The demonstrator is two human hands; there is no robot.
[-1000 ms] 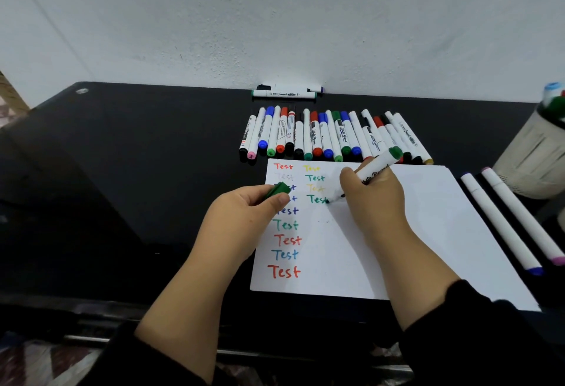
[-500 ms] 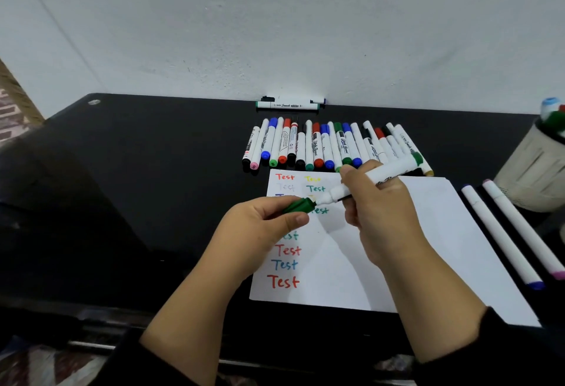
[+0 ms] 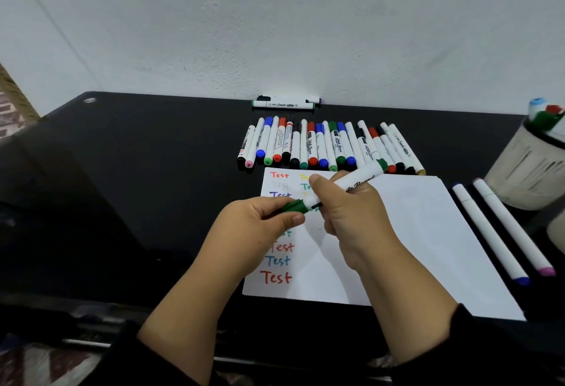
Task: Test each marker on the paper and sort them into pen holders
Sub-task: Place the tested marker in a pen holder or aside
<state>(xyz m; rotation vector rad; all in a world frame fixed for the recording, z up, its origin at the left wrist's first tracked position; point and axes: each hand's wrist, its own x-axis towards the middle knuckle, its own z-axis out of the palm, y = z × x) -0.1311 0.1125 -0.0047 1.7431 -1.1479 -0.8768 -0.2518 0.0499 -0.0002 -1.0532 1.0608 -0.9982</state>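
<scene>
Both grips are busy over the paper (image 3: 412, 232): my left hand (image 3: 256, 226) pinches the green cap (image 3: 293, 206), my right hand (image 3: 351, 211) is curled round the green marker (image 3: 357, 182), cap mouth meeting the tip. I judge this marker tested and being capped; next it wants a firm push home, then a drop into the pen holder (image 3: 532, 168) at the right of the desk (image 3: 153, 187). That holder is cut off by the frame, my hands hide several test words, and I cannot tell whether the cap is fully seated.

Soft even light, glossy table (image 3: 153, 171) reflections, wide-angle edge bending
</scene>
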